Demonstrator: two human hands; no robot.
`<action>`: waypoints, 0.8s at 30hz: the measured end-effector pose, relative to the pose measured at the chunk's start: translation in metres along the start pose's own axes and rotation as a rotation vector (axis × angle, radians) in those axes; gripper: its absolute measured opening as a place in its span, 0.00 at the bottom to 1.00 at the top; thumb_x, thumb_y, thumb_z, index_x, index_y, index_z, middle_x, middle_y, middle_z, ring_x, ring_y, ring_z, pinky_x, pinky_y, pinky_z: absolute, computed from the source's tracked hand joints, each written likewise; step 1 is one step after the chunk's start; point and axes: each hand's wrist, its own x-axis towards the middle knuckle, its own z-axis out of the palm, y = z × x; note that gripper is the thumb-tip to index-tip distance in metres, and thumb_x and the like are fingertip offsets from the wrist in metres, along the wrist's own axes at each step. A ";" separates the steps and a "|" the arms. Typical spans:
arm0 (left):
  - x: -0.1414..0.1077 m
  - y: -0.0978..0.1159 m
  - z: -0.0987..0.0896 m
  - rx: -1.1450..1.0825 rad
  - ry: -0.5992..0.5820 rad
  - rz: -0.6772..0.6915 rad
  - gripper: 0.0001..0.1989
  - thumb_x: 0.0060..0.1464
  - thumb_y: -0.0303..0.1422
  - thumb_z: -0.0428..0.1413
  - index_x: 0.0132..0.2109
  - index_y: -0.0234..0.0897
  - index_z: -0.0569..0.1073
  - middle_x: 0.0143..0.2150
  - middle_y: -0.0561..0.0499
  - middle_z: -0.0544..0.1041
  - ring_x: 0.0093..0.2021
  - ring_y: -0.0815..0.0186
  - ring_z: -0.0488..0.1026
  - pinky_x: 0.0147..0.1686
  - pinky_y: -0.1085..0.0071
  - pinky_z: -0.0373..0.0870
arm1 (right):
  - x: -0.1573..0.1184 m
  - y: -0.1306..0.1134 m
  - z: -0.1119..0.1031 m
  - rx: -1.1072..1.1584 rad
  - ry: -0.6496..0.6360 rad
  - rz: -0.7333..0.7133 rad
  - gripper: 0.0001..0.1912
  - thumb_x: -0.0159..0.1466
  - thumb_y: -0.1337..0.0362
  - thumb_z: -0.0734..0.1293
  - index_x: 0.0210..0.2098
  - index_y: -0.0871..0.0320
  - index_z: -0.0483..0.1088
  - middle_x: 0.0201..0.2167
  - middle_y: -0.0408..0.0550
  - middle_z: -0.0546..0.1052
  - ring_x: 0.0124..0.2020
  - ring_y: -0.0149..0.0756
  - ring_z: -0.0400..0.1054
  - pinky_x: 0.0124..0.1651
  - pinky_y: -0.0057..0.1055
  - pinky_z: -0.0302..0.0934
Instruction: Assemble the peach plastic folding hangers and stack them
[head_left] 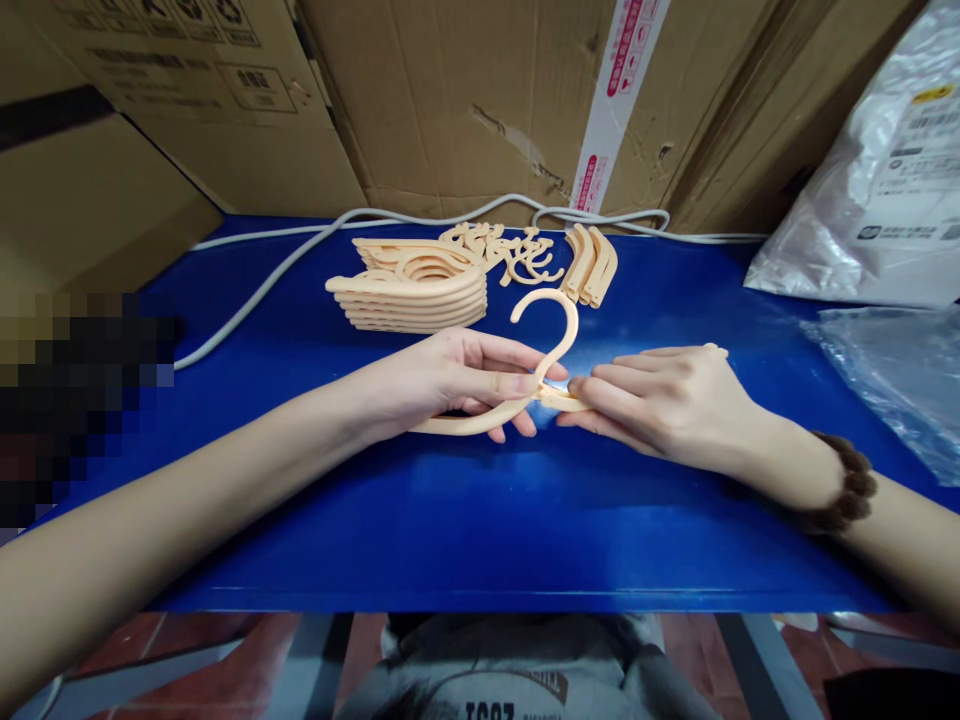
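Observation:
Between my two hands, above the blue table, is a cream plastic clothes hanger [469, 424] with its hook [568, 325] pointing up. My left hand [472, 375] pinches it just below the hook, thumb in front, with one arm of the hanger passing under the palm to the left. The fingers of my right hand [660, 400] close round the other arm [562, 401], close to the joint. Most of that arm is hidden by the hand; a small tip shows beyond the knuckles.
Behind my hands lie a stack of hangers [412, 300], loose hooks [529, 260] and several curved hanger arms [589, 265] on the blue table [480, 540]. A white cable [262, 300] runs along the back, before cardboard boxes [465, 100]. Plastic bags [862, 200] lie at the right.

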 end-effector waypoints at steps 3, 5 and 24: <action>0.000 0.000 -0.002 -0.015 -0.011 0.001 0.10 0.58 0.26 0.60 0.47 0.35 0.80 0.31 0.46 0.82 0.29 0.67 0.80 0.26 0.82 0.75 | 0.000 0.003 -0.001 -0.071 0.009 -0.011 0.19 0.74 0.57 0.54 0.32 0.57 0.68 0.21 0.39 0.70 0.21 0.27 0.61 0.28 0.29 0.50; 0.000 -0.001 -0.002 -0.021 0.000 -0.002 0.10 0.58 0.26 0.61 0.47 0.35 0.80 0.31 0.46 0.83 0.29 0.67 0.80 0.26 0.81 0.75 | 0.000 0.006 -0.001 -0.097 0.003 -0.007 0.19 0.74 0.57 0.54 0.32 0.56 0.68 0.21 0.39 0.69 0.21 0.27 0.61 0.28 0.30 0.50; 0.004 -0.006 0.005 0.027 0.100 -0.006 0.16 0.56 0.27 0.62 0.52 0.37 0.78 0.32 0.48 0.82 0.29 0.67 0.80 0.27 0.78 0.78 | 0.000 0.004 0.005 -0.098 0.010 0.016 0.19 0.73 0.56 0.56 0.31 0.57 0.71 0.19 0.39 0.69 0.20 0.28 0.62 0.27 0.30 0.49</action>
